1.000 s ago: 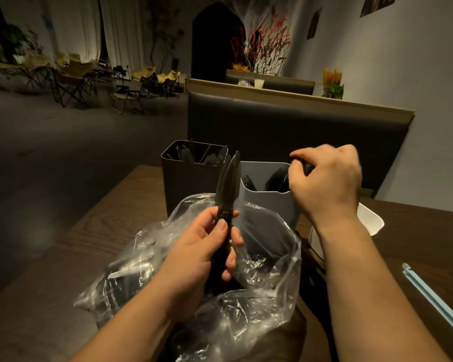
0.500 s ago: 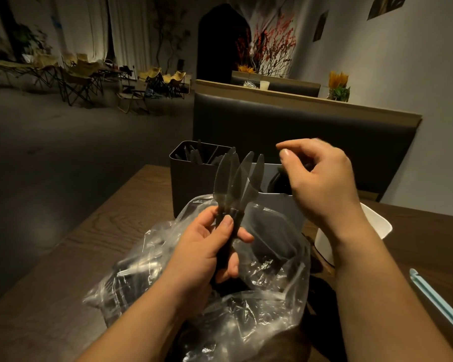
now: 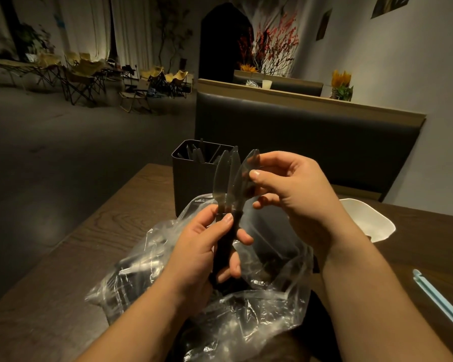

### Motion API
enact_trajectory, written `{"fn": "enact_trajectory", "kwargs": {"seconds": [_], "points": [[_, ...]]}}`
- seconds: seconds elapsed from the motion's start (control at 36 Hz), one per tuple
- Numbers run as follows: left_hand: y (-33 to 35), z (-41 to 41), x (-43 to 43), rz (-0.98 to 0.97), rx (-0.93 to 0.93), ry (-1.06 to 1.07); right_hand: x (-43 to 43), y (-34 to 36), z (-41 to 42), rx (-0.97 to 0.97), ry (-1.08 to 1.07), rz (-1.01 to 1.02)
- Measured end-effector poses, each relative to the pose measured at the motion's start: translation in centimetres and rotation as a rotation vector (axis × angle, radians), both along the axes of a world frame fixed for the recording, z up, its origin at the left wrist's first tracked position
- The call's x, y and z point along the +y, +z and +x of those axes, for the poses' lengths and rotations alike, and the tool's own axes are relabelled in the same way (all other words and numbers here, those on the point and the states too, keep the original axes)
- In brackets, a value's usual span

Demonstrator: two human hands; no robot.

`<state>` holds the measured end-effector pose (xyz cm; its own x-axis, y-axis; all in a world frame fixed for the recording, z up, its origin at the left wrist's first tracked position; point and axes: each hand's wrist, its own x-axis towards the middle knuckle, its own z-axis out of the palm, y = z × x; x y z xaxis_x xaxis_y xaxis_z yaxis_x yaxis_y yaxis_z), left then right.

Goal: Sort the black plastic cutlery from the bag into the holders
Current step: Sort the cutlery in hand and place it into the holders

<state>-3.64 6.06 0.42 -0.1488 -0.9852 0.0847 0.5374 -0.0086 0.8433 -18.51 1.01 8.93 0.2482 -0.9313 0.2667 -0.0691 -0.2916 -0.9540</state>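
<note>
My left hand (image 3: 207,244) grips the handles of three black plastic knives (image 3: 226,178), blades fanned upward above the clear plastic bag (image 3: 259,309). My right hand (image 3: 290,186) pinches the blade of the rightmost knife between thumb and fingers. Behind the knives stands a dark divided holder (image 3: 191,178) with several cutlery pieces in it. My right hand hides the grey holder beside it. More dark cutlery lies inside the bag.
A white container (image 3: 369,220) sits on the wooden table (image 3: 102,231) at the right, and a pale blue strip (image 3: 439,301) lies near the right edge. A dark padded bench back (image 3: 311,137) rises behind the table.
My right hand left the grey holder and came over to the knives, now pinching the rightmost blade. The knives in my left hand spread from one stack into a fan.
</note>
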Motion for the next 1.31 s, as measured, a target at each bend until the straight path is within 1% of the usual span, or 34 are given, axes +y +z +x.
{"fn": "enact_trajectory", "kwargs": {"seconds": [0.28, 0.44, 0.53, 0.61, 0.72, 0.78, 0.92, 1.0, 1.06, 1.17, 1.22, 1.31], "points": [[0.0, -0.1, 0.0, 0.011, 0.002, 0.029, 0.2, -0.1, 0.3, -0.003, -0.050, -0.007], [-0.1, -0.3, -0.3, 0.033, -0.028, 0.109, 0.0, -0.4, 0.6, -0.023, -0.219, -0.062], [-0.2, -0.2, -0.2, 0.030, -0.098, 0.128, -0.1, -0.5, 0.7, -0.018, -0.263, -0.071], [-0.2, -0.4, -0.1, 0.018, -0.122, 0.137, -0.1, -0.6, 0.8, -0.031, -0.243, -0.007], [-0.2, -0.3, -0.2, 0.027, -0.083, 0.132, -0.1, -0.3, 0.6, -0.191, -0.107, 0.172], [-0.2, -0.3, -0.2, 0.028, -0.072, 0.118, -0.1, -0.1, 0.6, -0.250, -0.056, 0.205], [-0.1, -0.5, 0.1, 0.023, -0.068, 0.071, -0.1, -0.5, 0.9, -0.172, -0.118, 0.090], [-0.1, -0.3, 0.1, 0.022, -0.064, 0.055, -0.2, -0.9, 1.0, -0.065, -0.166, 0.033], [-0.1, -0.2, 0.0, 0.019, -0.053, 0.052, -0.1, -1.0, 1.1, -0.036, -0.169, 0.023], [0.0, -0.3, 0.1, 0.034, -0.011, 0.060, 0.0, -0.9, 1.3, -0.044, -0.140, 0.038], [0.1, -0.4, 0.0, 0.052, 0.000, 0.074, 0.0, -0.8, 1.4, -0.100, -0.122, 0.054], [0.0, -0.5, -0.1, 0.079, -0.049, 0.151, 0.0, -0.6, 1.5, -0.212, -0.119, 0.080]]}}
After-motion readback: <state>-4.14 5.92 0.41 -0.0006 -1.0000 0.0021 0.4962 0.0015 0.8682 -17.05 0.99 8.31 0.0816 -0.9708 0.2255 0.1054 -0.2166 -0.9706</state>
